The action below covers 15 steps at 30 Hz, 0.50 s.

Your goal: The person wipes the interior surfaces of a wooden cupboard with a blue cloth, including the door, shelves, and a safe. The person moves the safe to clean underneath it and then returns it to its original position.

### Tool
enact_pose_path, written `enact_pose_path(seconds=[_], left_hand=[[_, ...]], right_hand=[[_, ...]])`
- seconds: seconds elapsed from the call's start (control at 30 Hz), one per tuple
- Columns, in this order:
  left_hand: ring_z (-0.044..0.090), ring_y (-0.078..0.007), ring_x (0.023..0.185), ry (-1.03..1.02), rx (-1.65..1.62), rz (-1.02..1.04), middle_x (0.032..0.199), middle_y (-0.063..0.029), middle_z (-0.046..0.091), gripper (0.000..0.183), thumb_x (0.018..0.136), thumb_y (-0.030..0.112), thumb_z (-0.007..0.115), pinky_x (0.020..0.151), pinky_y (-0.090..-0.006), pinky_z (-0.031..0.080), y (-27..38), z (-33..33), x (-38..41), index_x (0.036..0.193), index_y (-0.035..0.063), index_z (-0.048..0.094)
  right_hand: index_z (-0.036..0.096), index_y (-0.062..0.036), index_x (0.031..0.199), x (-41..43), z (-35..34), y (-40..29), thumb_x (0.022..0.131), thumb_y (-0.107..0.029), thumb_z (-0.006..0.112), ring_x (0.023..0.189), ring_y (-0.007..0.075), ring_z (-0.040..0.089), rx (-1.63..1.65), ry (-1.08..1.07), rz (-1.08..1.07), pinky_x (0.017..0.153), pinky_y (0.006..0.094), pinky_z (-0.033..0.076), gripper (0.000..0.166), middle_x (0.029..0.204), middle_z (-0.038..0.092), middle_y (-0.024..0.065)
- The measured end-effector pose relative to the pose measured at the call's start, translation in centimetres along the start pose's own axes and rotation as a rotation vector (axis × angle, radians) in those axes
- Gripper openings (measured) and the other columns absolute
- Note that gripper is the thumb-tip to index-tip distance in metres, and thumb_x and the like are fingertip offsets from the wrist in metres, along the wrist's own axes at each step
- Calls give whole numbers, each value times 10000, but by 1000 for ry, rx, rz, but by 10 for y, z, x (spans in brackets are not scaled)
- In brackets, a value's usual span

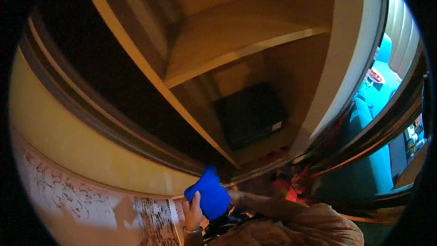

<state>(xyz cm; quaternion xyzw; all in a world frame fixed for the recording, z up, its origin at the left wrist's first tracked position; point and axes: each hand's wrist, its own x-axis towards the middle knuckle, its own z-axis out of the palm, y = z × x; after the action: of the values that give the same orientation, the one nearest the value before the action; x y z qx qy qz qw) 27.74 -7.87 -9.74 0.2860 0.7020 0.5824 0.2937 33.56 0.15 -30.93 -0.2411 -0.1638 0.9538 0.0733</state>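
Note:
A bright blue cloth (213, 196) is bunched low in the view, in front of my body. My left hand (193, 212) grips its left side, with the thumb lying over the fabric. At the cloth's right edge is my right hand (235, 197), mostly hidden behind it; whether its fingers hold the fabric does not show. Beyond the hands stands a wooden cabinet with a shelf (249, 46). A dark, boxy object (251, 116) with a small pale label rests in the lower compartment.
A dark compartment lies left of the cabinet's upright divider (136, 54). A yellowish panel (85, 143) and patterned wallpaper (68, 191) curve along the lower left. Red items (290, 191) lie near my right forearm. Turquoise seating (379, 82) shows at the right.

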Motion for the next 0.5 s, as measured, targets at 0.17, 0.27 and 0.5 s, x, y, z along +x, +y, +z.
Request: enact_pose_path(seconds=[0.17,0.27,0.5], left_hand=[[577,-149,877,-320,-270,-148,954,-39,632,259,910,267,579,807,-312,462,-14,46,26,981,21,616],[585,-177,942,-365,-349,-244,1063,-73,625,308,885,246,612,887,-329,454,-46,81,43,1089,15,597],[558,-224,1035,-514,-450,-511,1166,-111,585,420,814,198,678,935,-362,439,-108,151,96,1169,8,559]], right_hand=[[415,-96,1322,-124,-9,-101,862,-332,609,1141,307,506,155,55,-135,997,500,370,551,1273,516,152],[482,-77,1267,-161,-7,-124,850,-292,638,1125,320,515,-44,-19,-283,974,520,390,494,1246,533,149],[558,-21,1176,-156,-91,-178,823,-238,677,988,265,582,-267,481,-652,895,418,455,430,1097,612,128]])
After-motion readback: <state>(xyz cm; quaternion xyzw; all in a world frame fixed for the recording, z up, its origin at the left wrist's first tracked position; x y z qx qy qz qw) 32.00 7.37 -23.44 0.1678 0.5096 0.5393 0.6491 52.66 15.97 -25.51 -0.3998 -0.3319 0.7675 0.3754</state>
